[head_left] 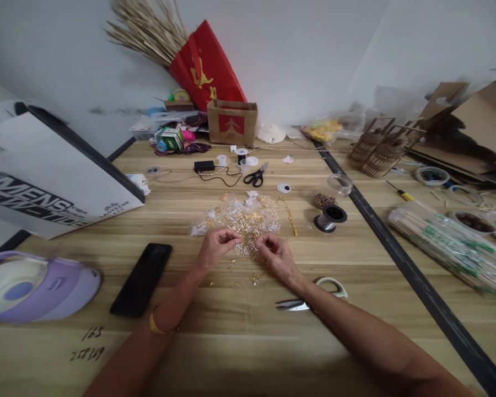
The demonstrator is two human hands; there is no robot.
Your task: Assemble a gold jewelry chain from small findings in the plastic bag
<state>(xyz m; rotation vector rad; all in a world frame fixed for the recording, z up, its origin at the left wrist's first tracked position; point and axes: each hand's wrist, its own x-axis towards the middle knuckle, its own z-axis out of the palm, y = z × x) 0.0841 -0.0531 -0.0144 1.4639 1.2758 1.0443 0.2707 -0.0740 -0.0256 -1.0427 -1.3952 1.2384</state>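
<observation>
In the head view, my left hand is pinched closed just in front of a pile of gold and clear beads. Facing it, my right hand is also pinched at the pile's near right edge. Whatever either set of fingertips holds is too small to make out. Clear plastic bags of beads and findings lie behind the pile. A few loose gold pieces are scattered on the table below my hands. White-handled scissors lie partly under my right forearm.
Left of my arms are a black phone, a purple visor and a large white box. Black scissors, a wire spool and a gold chain lie beyond my hands. Bagged sticks lie at right.
</observation>
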